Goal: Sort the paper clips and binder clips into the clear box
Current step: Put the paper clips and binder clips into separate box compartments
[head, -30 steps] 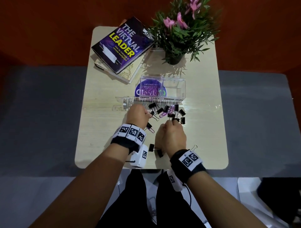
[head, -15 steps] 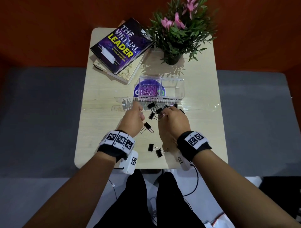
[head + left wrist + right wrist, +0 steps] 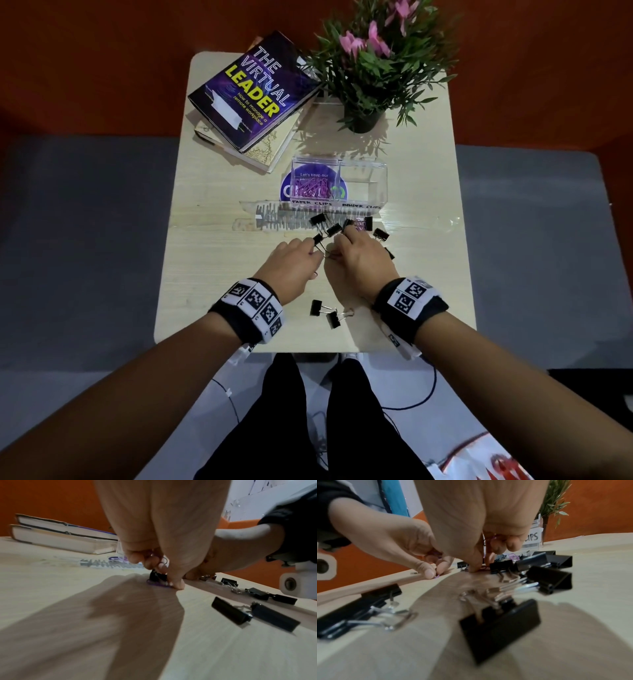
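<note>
The clear box (image 3: 363,164) stands mid-table with purple paper clips (image 3: 310,190) in its left compartment; nothing shows in the right one. Several black binder clips (image 3: 318,219) lie mixed with a few purple clips just in front of it. Both hands are down at this pile, side by side. My left hand (image 3: 313,251) keeps purple clips in its curled fingers and pinches a purple paper clip (image 3: 157,584) against the table. My right hand (image 3: 337,246) also has a purple clip (image 3: 493,538) tucked in its curled fingers, its thumb and forefinger pinching down among the binder clips (image 3: 501,565).
Two more binder clips (image 3: 325,311) lie near the table's front edge between my wrists. Stacked books (image 3: 253,92) sit at the back left, a potted plant (image 3: 370,68) at the back right. A clear ruler-like strip (image 3: 274,214) lies before the box.
My right hand has moved forward from near the front edge to the pile of clips. My left hand has drawn back slightly, and the two hands now meet.
</note>
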A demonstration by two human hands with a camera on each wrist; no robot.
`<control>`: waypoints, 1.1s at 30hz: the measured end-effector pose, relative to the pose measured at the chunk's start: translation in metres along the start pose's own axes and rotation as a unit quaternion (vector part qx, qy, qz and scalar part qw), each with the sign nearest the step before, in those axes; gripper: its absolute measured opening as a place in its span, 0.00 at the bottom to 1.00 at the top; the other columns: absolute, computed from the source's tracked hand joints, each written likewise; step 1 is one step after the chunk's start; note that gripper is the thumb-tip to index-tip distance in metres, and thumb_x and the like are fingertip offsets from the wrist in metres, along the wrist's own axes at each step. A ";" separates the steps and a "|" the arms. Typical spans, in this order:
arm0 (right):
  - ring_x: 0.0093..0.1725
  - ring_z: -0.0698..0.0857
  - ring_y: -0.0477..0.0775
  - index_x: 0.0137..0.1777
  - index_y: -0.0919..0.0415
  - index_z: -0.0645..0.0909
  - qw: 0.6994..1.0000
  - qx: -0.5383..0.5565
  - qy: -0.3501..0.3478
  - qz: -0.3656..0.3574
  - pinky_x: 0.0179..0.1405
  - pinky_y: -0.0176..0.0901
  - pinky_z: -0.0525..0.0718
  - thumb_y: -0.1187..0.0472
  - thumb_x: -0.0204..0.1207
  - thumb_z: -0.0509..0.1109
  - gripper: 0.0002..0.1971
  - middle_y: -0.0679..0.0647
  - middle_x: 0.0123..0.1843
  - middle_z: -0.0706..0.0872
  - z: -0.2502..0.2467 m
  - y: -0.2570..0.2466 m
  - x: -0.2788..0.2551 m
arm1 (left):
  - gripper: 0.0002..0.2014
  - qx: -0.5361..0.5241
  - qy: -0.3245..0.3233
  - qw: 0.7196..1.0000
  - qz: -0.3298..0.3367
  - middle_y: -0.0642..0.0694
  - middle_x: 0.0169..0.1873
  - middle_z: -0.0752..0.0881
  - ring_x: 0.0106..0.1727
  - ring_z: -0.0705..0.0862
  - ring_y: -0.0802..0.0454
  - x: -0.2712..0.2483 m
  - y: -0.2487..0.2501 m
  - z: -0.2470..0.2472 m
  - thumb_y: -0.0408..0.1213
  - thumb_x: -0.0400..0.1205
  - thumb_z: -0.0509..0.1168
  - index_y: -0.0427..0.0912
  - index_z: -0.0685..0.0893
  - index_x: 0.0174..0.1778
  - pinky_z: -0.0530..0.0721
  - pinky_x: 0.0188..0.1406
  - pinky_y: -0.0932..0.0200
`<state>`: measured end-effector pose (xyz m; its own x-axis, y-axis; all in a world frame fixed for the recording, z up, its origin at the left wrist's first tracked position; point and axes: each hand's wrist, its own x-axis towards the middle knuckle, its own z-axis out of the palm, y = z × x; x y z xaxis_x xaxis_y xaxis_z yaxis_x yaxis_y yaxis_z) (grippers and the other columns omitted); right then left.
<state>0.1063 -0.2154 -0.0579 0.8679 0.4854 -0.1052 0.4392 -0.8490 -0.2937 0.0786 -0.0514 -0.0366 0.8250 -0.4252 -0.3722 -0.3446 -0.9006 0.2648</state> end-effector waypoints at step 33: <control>0.14 0.65 0.39 0.37 0.69 0.85 0.811 0.547 -0.005 0.208 0.15 0.28 0.64 0.63 0.72 0.76 0.08 0.41 0.12 0.72 -0.050 -0.046 0.008 | 0.13 -0.808 0.194 0.511 -0.220 0.43 0.37 0.80 0.32 0.77 0.52 0.005 0.003 -0.033 0.25 0.87 0.51 0.40 0.70 0.37 0.75 0.36 0.58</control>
<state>0.1050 -0.1827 0.0022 0.8841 0.2108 -0.4170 -0.3643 -0.2480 -0.8977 0.0962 -0.0534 -0.0077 0.7978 0.1196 -0.5910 0.4735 0.4826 0.7369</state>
